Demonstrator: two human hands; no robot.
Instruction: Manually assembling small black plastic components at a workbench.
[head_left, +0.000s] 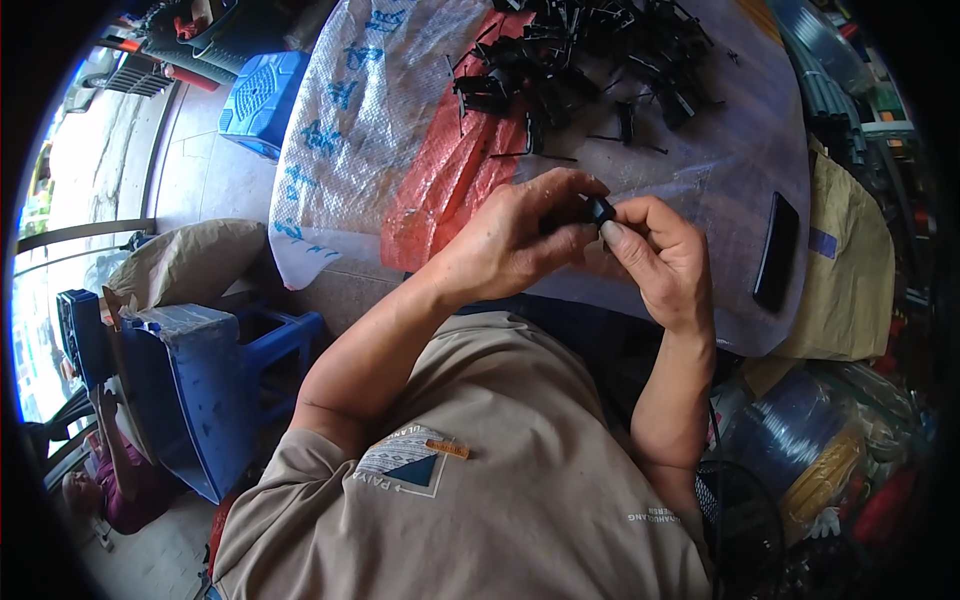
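Observation:
Between my two hands, just above the near part of the table, is a small black plastic part (pixel 600 210). My left hand (pixel 535 225) comes in from the left, its fingers curled and closed on the part. From the other side my right hand (pixel 660 255) pinches it, the thumb pressed against its lower end. The fingers hide most of the part, so its exact kind does not show. Beyond my hands lies a heap of black plastic parts (pixel 540 75) with thin, stick-like arms. One loose black part (pixel 626 122) lies at the near side of the heap.
A woven plastic sheet (pixel 335 140), white with a red band, covers the table. A dark phone-like slab (pixel 776 252) lies at its right edge. Blue stools (pixel 262 100) and a blue bin (pixel 190 390) stand left. A person (pixel 125 480) is at the lower left.

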